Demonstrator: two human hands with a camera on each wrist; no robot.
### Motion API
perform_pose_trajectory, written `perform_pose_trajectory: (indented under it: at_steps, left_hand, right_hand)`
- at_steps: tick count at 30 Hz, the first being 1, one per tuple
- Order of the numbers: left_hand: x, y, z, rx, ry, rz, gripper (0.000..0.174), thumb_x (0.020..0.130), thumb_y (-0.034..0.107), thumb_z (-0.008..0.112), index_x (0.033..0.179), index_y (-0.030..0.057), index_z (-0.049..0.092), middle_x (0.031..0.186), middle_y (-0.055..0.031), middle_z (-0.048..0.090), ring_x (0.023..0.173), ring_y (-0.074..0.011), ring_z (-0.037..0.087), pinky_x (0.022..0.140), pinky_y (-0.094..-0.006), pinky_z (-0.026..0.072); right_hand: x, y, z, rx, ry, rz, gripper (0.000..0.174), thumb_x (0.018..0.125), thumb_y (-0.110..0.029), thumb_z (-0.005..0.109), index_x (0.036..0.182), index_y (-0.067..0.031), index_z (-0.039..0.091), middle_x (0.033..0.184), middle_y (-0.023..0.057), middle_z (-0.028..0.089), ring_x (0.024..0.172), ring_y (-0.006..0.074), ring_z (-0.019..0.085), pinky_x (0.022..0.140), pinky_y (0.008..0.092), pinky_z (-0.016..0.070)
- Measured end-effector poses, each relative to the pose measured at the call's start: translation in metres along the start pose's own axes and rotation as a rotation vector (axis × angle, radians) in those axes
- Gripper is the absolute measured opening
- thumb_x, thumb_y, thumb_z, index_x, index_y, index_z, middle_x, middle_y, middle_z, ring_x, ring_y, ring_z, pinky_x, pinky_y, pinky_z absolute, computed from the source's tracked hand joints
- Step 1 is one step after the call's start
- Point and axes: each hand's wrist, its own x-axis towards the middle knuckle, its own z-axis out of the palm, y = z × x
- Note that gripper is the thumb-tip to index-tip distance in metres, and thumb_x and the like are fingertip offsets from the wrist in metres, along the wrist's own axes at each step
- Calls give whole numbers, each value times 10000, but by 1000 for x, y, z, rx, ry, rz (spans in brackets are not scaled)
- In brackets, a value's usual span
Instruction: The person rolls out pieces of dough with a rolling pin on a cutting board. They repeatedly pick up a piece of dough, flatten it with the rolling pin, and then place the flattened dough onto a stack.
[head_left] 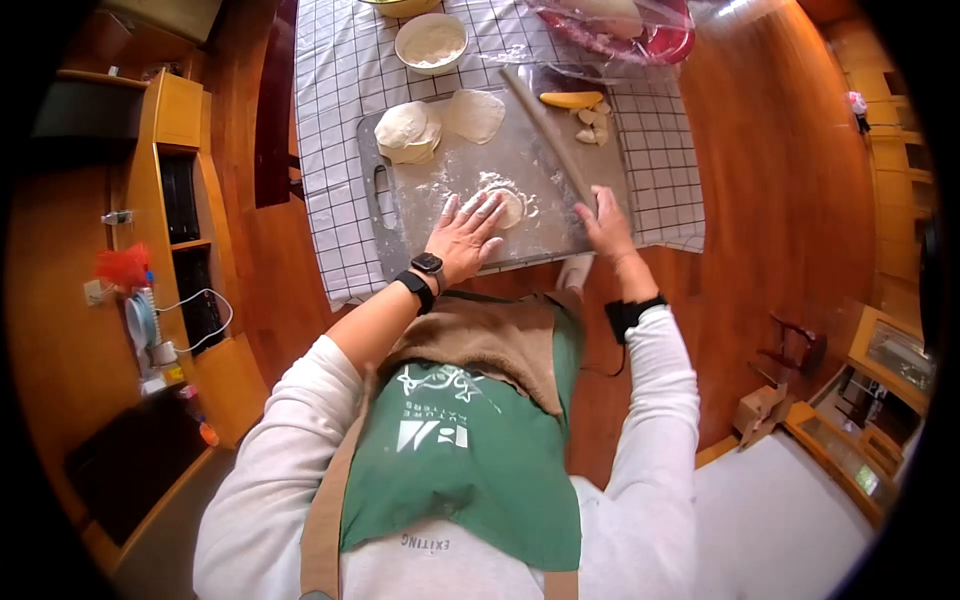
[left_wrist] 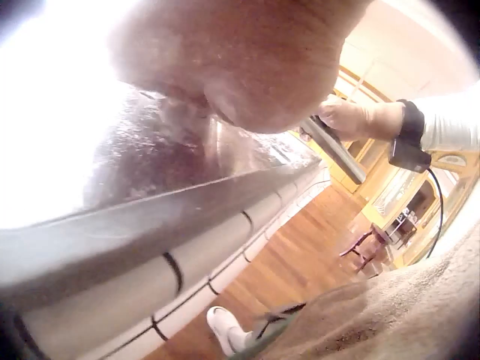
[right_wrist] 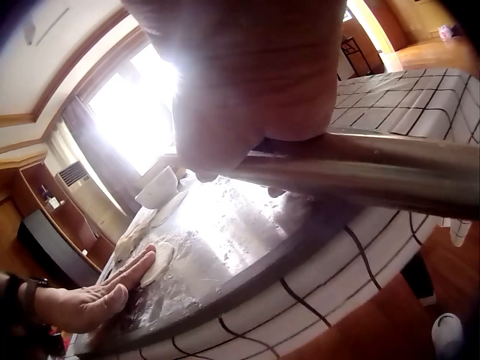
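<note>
My left hand (head_left: 470,232) lies flat with fingers straight on a small floured dough disc (head_left: 510,207) in the middle of the grey cutting board (head_left: 400,225). The same hand (right_wrist: 97,296) and dough (right_wrist: 160,259) show in the right wrist view. My right hand (head_left: 603,222) rests on the near end of a long rolling pin (head_left: 548,130) that runs diagonally across the board's right side; the pin (right_wrist: 360,176) sits under my palm in the right wrist view. In the left wrist view the right hand (left_wrist: 352,118) holds the pin (left_wrist: 334,148).
Flattened dough rounds (head_left: 410,130) are stacked at the board's far left, one more (head_left: 475,115) beside them. Small dough pieces (head_left: 592,125) and a yellow scraper (head_left: 570,99) lie at the far right. A white flour bowl (head_left: 431,42) and red bowl (head_left: 640,35) stand behind on the checked tablecloth (head_left: 335,90).
</note>
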Motion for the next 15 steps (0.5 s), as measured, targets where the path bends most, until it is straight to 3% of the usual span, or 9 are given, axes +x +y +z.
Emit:
perform_pose_trajectory:
  at_steps: [3, 4, 10, 12, 15]
  left_hand:
    - [5, 13, -4, 63, 70, -57, 588, 977, 446, 338, 1482, 156, 257, 1558, -15, 195, 1440, -189, 147, 1164, -470, 51]
    - [4, 18, 2, 16, 4, -103, 587, 979, 442, 338, 1487, 162, 243, 1562, -11, 181, 1442, -193, 141, 1162, -485, 41]
    - [-5, 47, 16, -20, 29, -387, 594, 979, 395, 344, 1498, 148, 195, 1576, -29, 124, 1455, -223, 80, 1155, -509, 3]
    - [-18, 55, 11, 32, 444, -494, 588, 981, 366, 341, 1502, 145, 180, 1580, -46, 96, 1460, -241, 34, 1146, -532, -16]
    - [-22, 45, -4, 84, 411, -621, 579, 982, 354, 337, 1505, 168, 172, 1583, -32, 77, 1461, -230, 14, 1143, -540, -24]
  right_hand:
    - [-19, 6, -4, -67, 25, -173, 392, 871, -227, 624, 1176, -34, 470, 1110, 193, 531, 1010, 412, 537, 835, 437, 462]
    - [-21, 1, -10, -51, -18, -155, 388, 862, -210, 631, 1172, -36, 476, 1105, 184, 534, 1004, 403, 541, 841, 432, 463]
    - [-11, -17, -24, -22, -252, -292, 380, 842, -215, 638, 1150, -44, 497, 1084, 147, 555, 1004, 352, 555, 826, 417, 475]
    - [-7, -23, -19, -67, -289, -341, 389, 828, -226, 647, 1147, -51, 508, 1066, 127, 563, 992, 329, 561, 808, 412, 481]
    - [-7, -27, 0, -89, -265, -416, 395, 812, -213, 653, 1147, -53, 518, 1045, 110, 567, 973, 303, 568, 786, 405, 487]
